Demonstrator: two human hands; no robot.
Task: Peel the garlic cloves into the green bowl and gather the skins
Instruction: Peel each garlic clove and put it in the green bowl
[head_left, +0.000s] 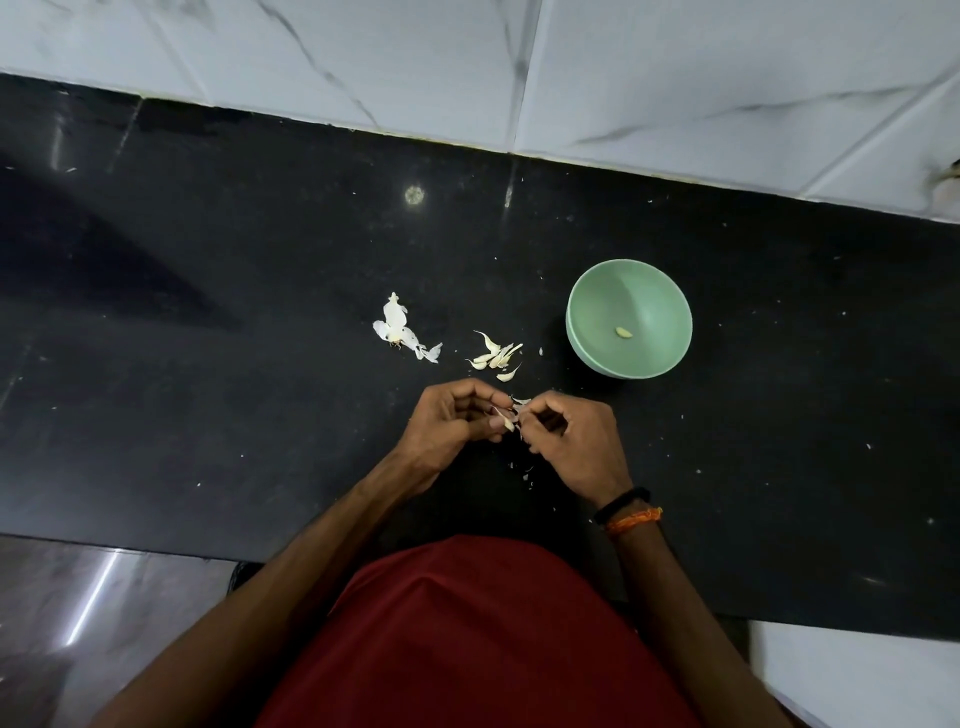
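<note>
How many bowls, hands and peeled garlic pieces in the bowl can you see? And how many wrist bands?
Green bowl: 1
Peeled garlic clove in the bowl: 1
Hands: 2, the left hand and the right hand, both pinching one clove
Wrist bands: 2, a black band and an orange thread
Total: 6

no readable text, labels or numbers anywhere

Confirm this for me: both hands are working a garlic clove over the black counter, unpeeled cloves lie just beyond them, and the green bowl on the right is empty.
Not quite. The green bowl is not empty: the head view shows one peeled clove lying in it. The rest stands: the left hand and right hand hold a garlic clove, with unpeeled cloves beyond them.
</note>
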